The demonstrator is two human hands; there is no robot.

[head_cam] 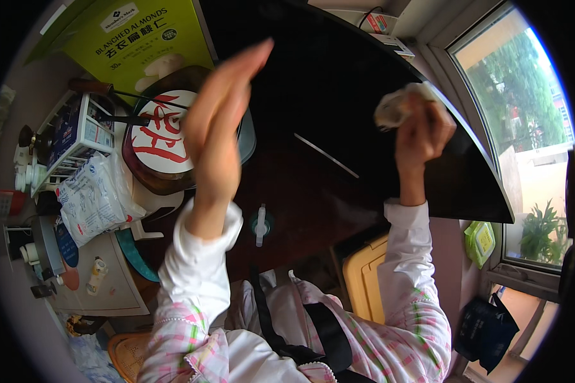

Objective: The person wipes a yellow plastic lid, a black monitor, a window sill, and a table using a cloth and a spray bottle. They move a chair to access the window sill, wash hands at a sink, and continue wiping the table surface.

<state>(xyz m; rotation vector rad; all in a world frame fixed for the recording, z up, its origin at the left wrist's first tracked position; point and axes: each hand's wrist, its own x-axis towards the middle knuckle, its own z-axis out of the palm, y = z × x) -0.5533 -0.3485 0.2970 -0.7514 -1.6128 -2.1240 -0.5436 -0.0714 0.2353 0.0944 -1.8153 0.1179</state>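
My right hand (pixel 424 127) grips a crumpled whitish cloth or tissue (pixel 393 110) near the right edge of a large black glossy panel (pixel 335 86), which looks like a television screen. My left hand (pixel 220 119) is raised, blurred, with its fingers extended close together and nothing seen in it. It is in front of a round dark-rimmed item with a white face and red characters (pixel 160 148), and hides part of it. Below the panel, a small white bottle or dispenser (pixel 260 227) stands on the dark red surface.
A green blanched almonds box (pixel 139 43) is behind the round item. At left are a white rack (pixel 76 139), a white plastic package (pixel 93 201) and a table (pixel 120 287). A yellow container (pixel 364 277) stands below my right arm. At right are a window (pixel 512 86) and a green wipes pack (pixel 480 243).
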